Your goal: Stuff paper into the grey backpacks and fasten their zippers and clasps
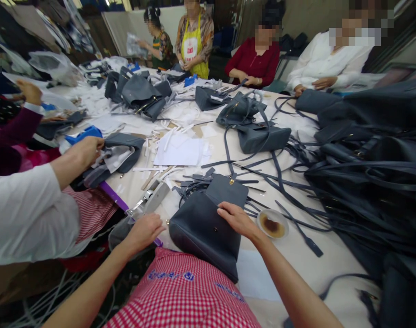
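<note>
Red-checked apron (187, 300), at 6 o'clock. Just beyond it, a dark bag (201, 228) lies on the table (334, 255), flap (228, 191) opened toward 1 o'clock. Hands apart: right hand (237, 219) rests on the bag, fingers extended; left hand (144, 232) curls near its 9 o'clock side, grip unclear. Likely step: handling or checking; turning it would call for a two-handed hold.
</note>
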Tool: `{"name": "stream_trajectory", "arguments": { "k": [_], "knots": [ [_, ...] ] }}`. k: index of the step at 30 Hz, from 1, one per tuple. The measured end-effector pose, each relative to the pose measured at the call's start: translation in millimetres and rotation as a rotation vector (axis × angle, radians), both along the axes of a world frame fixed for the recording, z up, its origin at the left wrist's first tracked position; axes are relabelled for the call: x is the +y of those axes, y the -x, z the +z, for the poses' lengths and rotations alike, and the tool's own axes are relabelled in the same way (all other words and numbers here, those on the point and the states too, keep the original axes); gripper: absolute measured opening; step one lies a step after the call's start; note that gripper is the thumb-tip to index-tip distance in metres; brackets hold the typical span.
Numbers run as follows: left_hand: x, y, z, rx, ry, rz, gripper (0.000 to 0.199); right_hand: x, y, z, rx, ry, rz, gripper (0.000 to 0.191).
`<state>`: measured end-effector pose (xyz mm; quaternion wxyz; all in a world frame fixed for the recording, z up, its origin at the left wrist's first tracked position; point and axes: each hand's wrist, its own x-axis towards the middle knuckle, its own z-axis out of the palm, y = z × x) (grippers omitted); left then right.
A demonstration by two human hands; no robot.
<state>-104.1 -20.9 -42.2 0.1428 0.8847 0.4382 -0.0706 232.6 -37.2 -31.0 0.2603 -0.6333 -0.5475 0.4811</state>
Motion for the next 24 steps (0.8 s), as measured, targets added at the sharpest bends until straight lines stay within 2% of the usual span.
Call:
{"name": "stream_trajectory", "arguments": {
  "k": [2, 3, 5, 7, 10, 13, 16, 20, 24],
  "knots": [
    [-7.2, 31.8, 3.9, 0.069, 0.05, 0.116, 0.019, -12.4, -8.8, -2.8, 0.072, -0.056, -0.195, 0.036],
    [-12.3, 43.4, 4.3, 0.097, 0.094, 0.173, 0.022, -20.7, -14.9, -7.1, 0.102, -0.072, -0.312, 0.043],
    [-22.9, 58.1, 2.0, 0.189, 0.18, 0.233, 0.021, -41.6, -28.2, -22.1, 0.145, -0.059, -0.55, 0.052],
    [-30.7, 62.6, -3.0, 0.183, 0.208, 0.213, 0.025, -65.4, -38.1, -43.6, 0.177, 0.011, -0.738, 0.054],
    [-32.3, 54.4, -9.3, 0.099, 0.168, 0.198, 0.039, -93.9, -38.9, -77.7, 0.251, 0.151, -0.876, 0.046],
    [-21.7, 30.6, -4.3, 0.036, 0.14, 0.222, 0.025, -100.6, -27.4, -101.4, 0.375, 0.237, -0.9, 0.044],
    [-5.3, -5.5, 11.5, -0.1, 0.113, 0.13, 0.029, -89.8, -18.5, -112.3, 0.506, 0.26, -0.867, 0.048],
    [14.6, -65.5, 30.7, -0.289, 0.106, -0.072, 0.024, -75.6, -23.1, -117.4, 0.585, 0.257, -0.839, 0.05],
    [29.4, -133.2, 34.6, -0.454, 0.123, -0.23, 0.02, -67.5, -36.3, -110.6, 0.587, 0.195, -0.814, 0.049]
  ]
}}
